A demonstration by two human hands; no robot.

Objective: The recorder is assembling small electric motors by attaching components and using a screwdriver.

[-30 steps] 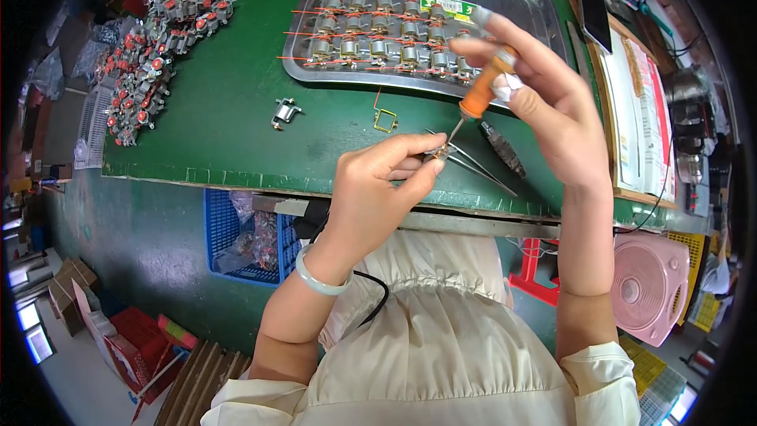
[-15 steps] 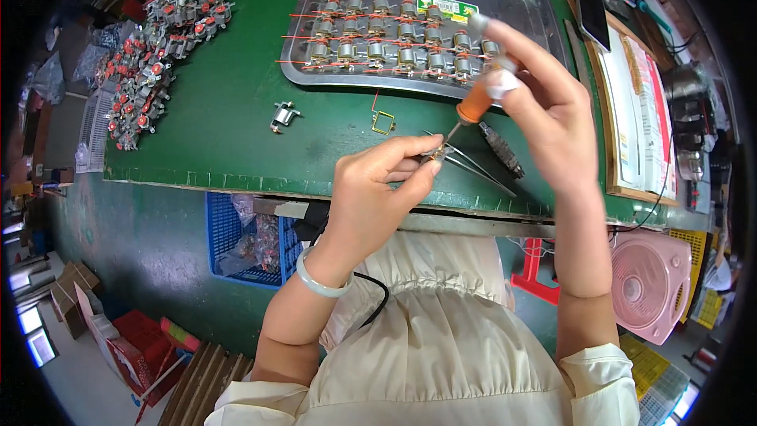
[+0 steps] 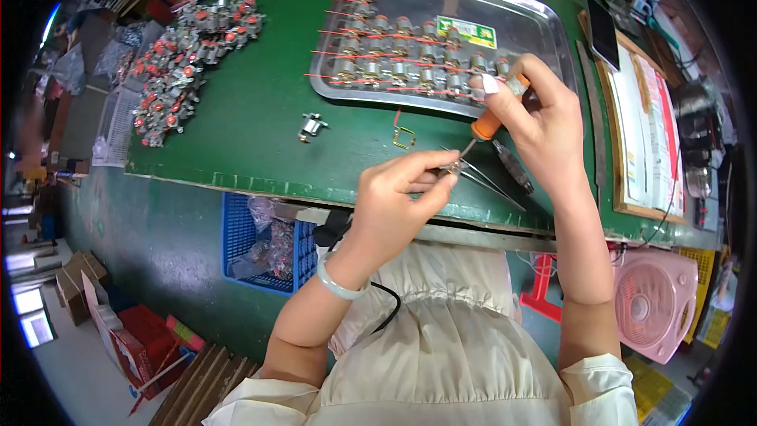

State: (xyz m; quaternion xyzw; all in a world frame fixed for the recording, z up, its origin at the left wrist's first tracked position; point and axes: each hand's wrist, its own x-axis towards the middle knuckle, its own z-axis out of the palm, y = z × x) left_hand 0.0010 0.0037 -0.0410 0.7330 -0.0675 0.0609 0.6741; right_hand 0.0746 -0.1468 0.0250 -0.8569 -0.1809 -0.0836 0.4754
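My left hand (image 3: 394, 193) pinches a small metal part (image 3: 454, 166), mostly hidden by the fingertips, just over the table's near edge. In my right hand (image 3: 546, 130) is a screwdriver (image 3: 486, 125) with an orange handle, fingers wrapped round its upper end; the tip meets the small part. One fingertip wears a white cover. Beneath the hands lie metal tweezers (image 3: 498, 190) and a dark, slim tool (image 3: 514, 169). Left of them are a thin yellow wire frame (image 3: 404, 139) with a red lead and a single silver cylindrical component (image 3: 312, 127).
A metal tray (image 3: 359, 98) holds rows of silver components with red wires. At the left is a heap of similar red-topped parts (image 3: 177, 79). Right: a phone (image 3: 602, 34) and a wooden board with papers (image 3: 640, 126). Below stand a blue crate (image 3: 260, 278) and pink fan (image 3: 654, 300).
The view has shifted, so the table things appear farther right and lower. My right fingers, spread and blurred before, are now curled round the screwdriver handle. My left hand keeps its pinch.
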